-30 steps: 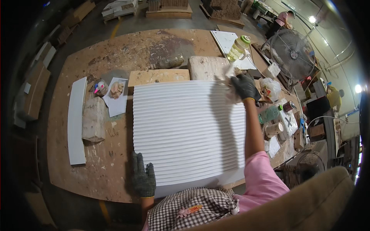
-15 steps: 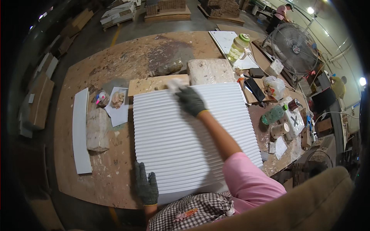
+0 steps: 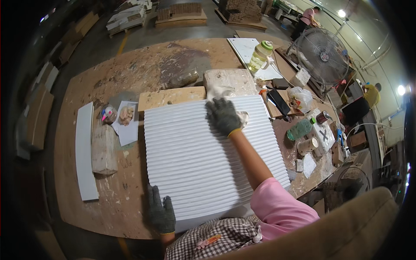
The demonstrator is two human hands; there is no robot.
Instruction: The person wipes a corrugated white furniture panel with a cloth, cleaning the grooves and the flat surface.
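Dark-grey-gloved right grip [image 3: 224, 116]: part-closed, holding crumpled white cloth [image 3: 220, 92] on ribbed white panel [image 3: 190, 160]; left grip [image 3: 161, 211] (gloved alike): spread at its edge.

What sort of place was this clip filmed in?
Probably a workshop or small factory: a stained workbench bearing a ribbed white panel, a stack of brown pieces on the floor area beyond, and a large caged fan.
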